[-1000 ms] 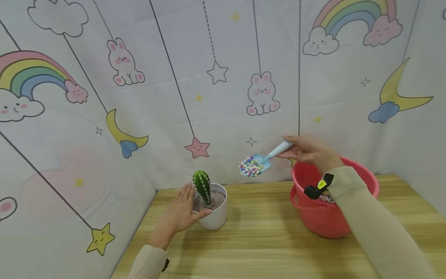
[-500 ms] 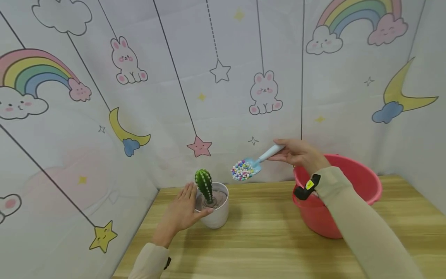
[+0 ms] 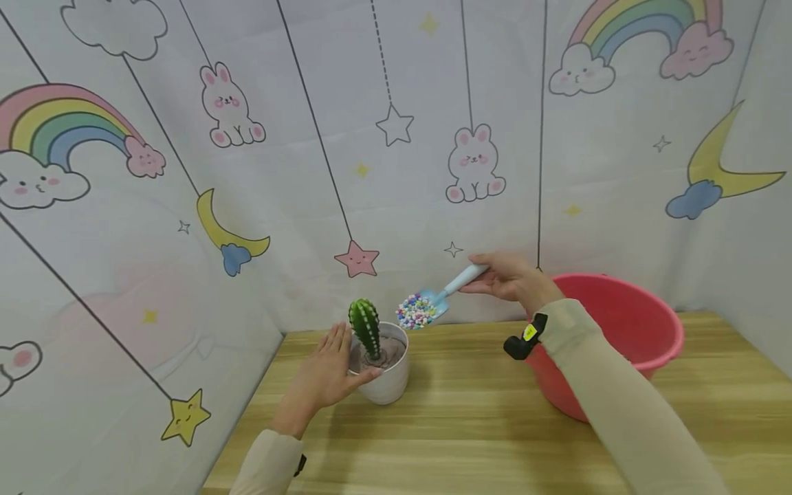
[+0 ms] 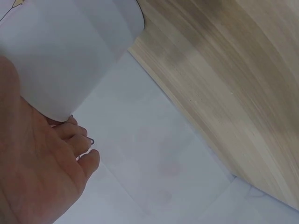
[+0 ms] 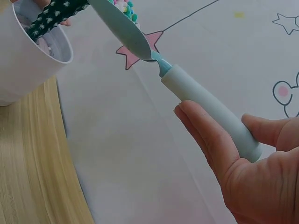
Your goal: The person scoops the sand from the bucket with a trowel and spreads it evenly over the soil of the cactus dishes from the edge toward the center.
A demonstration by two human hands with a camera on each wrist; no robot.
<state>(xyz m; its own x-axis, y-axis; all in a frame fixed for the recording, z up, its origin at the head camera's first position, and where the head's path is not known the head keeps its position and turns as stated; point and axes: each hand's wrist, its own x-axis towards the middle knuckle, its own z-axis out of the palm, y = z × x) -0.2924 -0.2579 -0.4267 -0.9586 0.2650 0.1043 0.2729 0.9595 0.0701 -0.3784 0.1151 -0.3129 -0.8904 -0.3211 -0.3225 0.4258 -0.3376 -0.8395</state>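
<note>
1. Round red plastic-looking bucket (image 3: 559,388): it stands on the wood-grain table (image 3: 458,405), partly behind the person's outstretched right forearm. A sleeve snagging its rim could, I'd guess, jolt the raised load.
2. White tapering flowerpot (image 3: 385,390): a knock could tip it, since the left hand (image 3: 324,368) only braces it, fingers extended along the side, thumb across the near rim, not clenched. The pot is upright, filled with something greyish.
3. Pale-blue scoop with a thick, rounded handle (image 3: 464,278): the right hand (image 3: 504,275) pinches that handle between thumb and fingers, so a twist of the wrist might roll the blade. It's held up beside the pot's right rim, blade sloping towards it; I can't tell whether the tip overlaps the opening.
4. Ribbed green cactus with white dots (image 3: 365,328): it rises from the pot, and a low blade could bump it.
5. Small multicoloured round beads (image 3: 416,311): heaped to the blade's edge, they'd likely scatter if tilted too early. I see white, pink, blue, yellow and green.
</note>
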